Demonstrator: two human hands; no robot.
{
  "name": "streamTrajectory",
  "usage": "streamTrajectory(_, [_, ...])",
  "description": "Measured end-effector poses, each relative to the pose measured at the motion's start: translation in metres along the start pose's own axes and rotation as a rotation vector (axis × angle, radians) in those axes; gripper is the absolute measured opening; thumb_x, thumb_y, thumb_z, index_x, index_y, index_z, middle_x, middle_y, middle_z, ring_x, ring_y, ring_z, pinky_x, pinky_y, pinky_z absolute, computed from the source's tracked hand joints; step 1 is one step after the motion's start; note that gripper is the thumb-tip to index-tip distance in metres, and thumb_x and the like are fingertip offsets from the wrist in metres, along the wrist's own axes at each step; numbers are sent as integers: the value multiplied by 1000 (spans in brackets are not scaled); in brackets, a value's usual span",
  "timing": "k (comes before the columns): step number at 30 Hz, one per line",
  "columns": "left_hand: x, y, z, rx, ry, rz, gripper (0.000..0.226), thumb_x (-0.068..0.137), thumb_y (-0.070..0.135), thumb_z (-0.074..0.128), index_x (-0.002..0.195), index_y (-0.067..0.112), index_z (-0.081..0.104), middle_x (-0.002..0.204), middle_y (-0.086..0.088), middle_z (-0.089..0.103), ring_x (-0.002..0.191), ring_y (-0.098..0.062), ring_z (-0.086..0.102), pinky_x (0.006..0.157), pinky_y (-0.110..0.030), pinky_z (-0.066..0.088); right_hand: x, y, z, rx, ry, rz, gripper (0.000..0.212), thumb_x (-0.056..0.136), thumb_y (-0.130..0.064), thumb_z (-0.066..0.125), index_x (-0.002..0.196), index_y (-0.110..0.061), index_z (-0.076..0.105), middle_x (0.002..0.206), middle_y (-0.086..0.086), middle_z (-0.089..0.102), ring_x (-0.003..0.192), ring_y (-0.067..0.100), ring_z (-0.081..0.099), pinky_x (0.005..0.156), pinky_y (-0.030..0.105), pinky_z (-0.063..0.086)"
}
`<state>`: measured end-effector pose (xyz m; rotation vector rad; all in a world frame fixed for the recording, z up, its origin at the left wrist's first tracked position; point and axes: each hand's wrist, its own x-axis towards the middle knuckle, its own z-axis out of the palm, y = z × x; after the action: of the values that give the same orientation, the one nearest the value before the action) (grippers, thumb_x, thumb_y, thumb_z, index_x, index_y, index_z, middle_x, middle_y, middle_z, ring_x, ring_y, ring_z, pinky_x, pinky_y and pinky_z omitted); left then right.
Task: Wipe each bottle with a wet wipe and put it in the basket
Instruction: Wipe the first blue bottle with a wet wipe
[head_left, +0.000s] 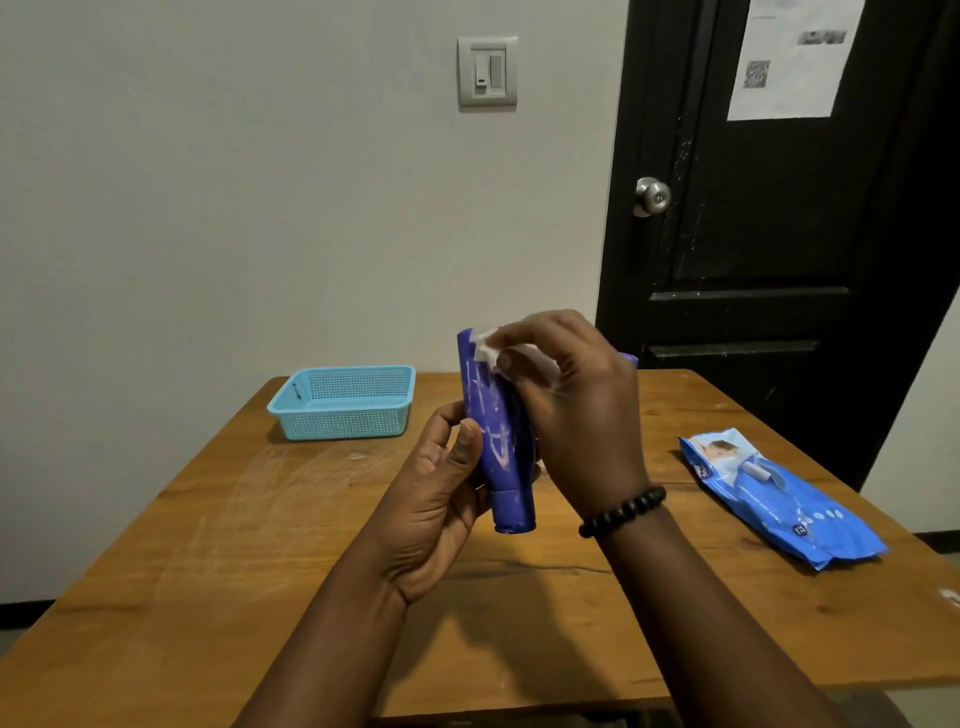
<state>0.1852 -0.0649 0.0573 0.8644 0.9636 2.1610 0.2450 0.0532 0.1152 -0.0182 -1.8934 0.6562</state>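
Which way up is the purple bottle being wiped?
Upside down: the purple bottle has its cap end pointing down towards the table, gripped by the left hand.

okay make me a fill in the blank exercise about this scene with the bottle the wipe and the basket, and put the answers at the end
1. The left hand holds the purple bottle with its cap pointing ____.
2. The right hand presses a white ____ against the bottle.
3. The blue basket on the table contains ____ bottles.
4. The blue pack of wipes lies to the person's ____.

Answers: down; wipe; no; right
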Motion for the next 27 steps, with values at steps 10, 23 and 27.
streamTrajectory(10, [2, -8, -13, -85, 115, -10, 90, 68, 38, 88, 140, 3, 45, 132, -29, 59, 117, -37, 63, 93, -42, 56, -96, 5, -3, -64, -22, 94, 25, 82, -22, 66, 106, -27, 68, 109, -16, 63, 107, 2, 51, 80, 14, 47])
streamTrajectory(23, [-5, -7, -6, 20, -23, -14, 66, 77, 30, 77, 135, 15, 46, 121, -14, 70, 110, -28, 68, 93, -39, 56, -12, 13, -1, -135, 85, 67, 17, 86, -19, 63, 102, -18, 67, 99, -10, 62, 95, 0, 47, 79, 3, 34])
streamTrajectory(27, [0, -6, -3, -42, 21, 38, 72, 77, 31, 79, 136, 9, 45, 124, -14, 68, 111, -25, 68, 90, -37, 57, -33, 11, -2, -73, 33, 70, 20, 85, -20, 64, 105, -19, 66, 103, -11, 61, 100, 3, 52, 84, 10, 41])
